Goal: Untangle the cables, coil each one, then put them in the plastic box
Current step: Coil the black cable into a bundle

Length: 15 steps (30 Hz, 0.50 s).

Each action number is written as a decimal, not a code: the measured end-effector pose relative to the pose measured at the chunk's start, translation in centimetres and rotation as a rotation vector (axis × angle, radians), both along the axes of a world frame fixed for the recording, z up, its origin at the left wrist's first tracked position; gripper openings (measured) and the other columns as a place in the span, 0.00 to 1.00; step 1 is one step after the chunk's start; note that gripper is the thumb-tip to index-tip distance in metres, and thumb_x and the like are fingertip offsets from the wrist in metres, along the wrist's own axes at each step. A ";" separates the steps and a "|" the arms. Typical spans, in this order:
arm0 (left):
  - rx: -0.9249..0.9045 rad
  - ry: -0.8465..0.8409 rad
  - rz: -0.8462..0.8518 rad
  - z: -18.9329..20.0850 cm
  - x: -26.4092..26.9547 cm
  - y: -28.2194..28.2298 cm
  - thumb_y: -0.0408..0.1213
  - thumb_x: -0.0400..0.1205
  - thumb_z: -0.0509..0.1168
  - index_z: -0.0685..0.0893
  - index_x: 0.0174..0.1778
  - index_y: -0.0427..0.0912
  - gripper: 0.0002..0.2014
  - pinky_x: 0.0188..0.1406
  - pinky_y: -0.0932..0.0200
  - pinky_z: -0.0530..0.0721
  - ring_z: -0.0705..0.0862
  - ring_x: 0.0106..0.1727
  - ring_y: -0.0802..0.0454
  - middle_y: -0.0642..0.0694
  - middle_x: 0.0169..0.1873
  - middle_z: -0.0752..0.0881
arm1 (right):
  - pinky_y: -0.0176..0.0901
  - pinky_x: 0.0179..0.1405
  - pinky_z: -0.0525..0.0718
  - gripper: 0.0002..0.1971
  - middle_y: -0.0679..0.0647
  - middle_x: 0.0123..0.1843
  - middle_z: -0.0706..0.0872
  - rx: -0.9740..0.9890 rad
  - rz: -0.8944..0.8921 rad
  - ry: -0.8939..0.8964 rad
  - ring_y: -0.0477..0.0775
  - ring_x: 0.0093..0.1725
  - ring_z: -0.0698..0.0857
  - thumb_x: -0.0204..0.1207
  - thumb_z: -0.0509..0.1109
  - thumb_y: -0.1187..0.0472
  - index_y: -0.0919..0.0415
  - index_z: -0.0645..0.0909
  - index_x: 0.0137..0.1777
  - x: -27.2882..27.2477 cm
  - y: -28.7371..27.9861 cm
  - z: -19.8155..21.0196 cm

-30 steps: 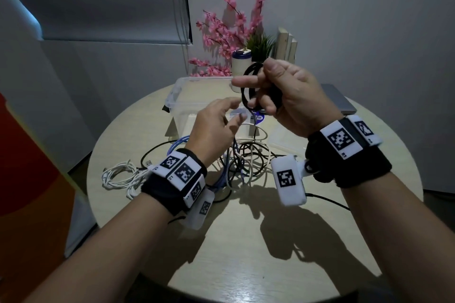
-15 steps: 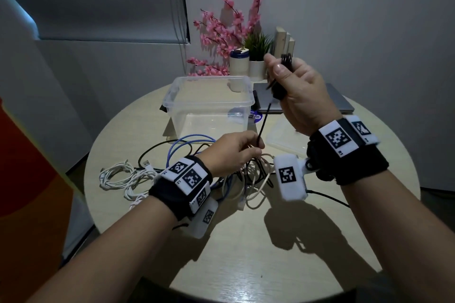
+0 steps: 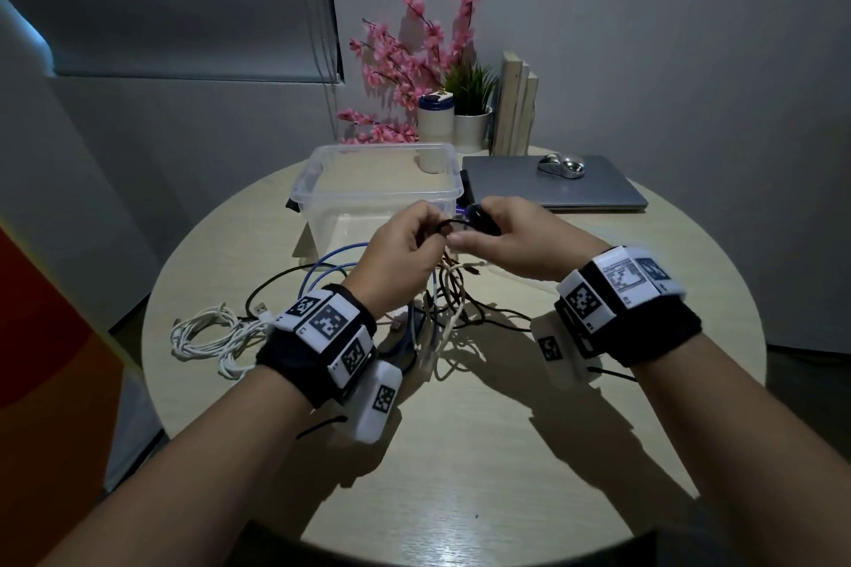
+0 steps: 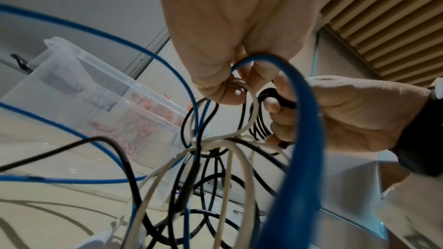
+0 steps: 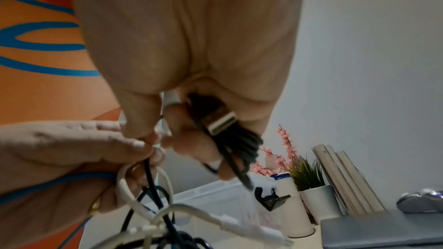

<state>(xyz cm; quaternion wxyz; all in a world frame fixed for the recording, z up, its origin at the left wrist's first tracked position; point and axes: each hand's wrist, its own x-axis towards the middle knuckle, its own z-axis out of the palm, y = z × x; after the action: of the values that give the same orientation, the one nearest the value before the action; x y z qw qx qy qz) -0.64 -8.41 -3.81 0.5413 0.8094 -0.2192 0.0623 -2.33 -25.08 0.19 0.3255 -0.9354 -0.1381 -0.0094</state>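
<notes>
Two hands | right hand [image 3: 515, 239] grips coiled black cable [image 3: 481, 219] | USB plug showing

A small black coil [image 3: 481, 219] is held up just in front of the clear, open box [image 3: 322, 161]. Below it blue, black and cream cables [image 3: 437, 304] lie tangled on the table, a white bundle [image 3: 207, 331] well to their left.

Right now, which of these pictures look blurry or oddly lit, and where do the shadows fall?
Head view: dim room, sharp, edges bowed; both arms cast hard shadows on the table. Left wrist view: the blue cable nearest the lens is a soft smear. Right wrist view: the right hand and black cable are motion-blurred.
</notes>
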 end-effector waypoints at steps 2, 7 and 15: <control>-0.003 -0.020 0.016 -0.1 0.1 0.0 0.32 0.82 0.64 0.80 0.41 0.51 0.08 0.35 0.58 0.74 0.73 0.32 0.58 0.54 0.31 0.76 | 0.43 0.32 0.73 0.17 0.50 0.30 0.79 -0.011 0.002 -0.020 0.47 0.29 0.76 0.79 0.66 0.47 0.62 0.83 0.49 -0.1 0.0 0.0; 0.203 -0.063 0.051 -0.5 0.3 0.2 0.39 0.80 0.69 0.80 0.44 0.57 0.07 0.43 0.63 0.74 0.76 0.38 0.58 0.50 0.41 0.77 | 0.37 0.25 0.73 0.15 0.49 0.27 0.75 0.382 -0.046 -0.054 0.45 0.26 0.74 0.85 0.60 0.55 0.60 0.77 0.38 -0.7 -0.2 1.0; 0.415 -0.024 0.120 -0.7 0.7 0.3 0.40 0.85 0.61 0.84 0.62 0.45 0.12 0.65 0.59 0.71 0.74 0.65 0.51 0.47 0.60 0.74 | 0.39 0.37 0.86 0.13 0.59 0.41 0.90 0.990 0.011 -0.039 0.59 0.44 0.90 0.87 0.54 0.59 0.59 0.71 0.40 -1.1 0.0 2.8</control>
<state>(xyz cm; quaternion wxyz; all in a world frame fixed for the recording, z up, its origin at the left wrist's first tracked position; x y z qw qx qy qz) 0.09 -8.08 -4.50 0.3557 0.9142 -0.1851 0.0579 -3.45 -25.11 2.99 0.7280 -0.6675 -0.1279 -0.0898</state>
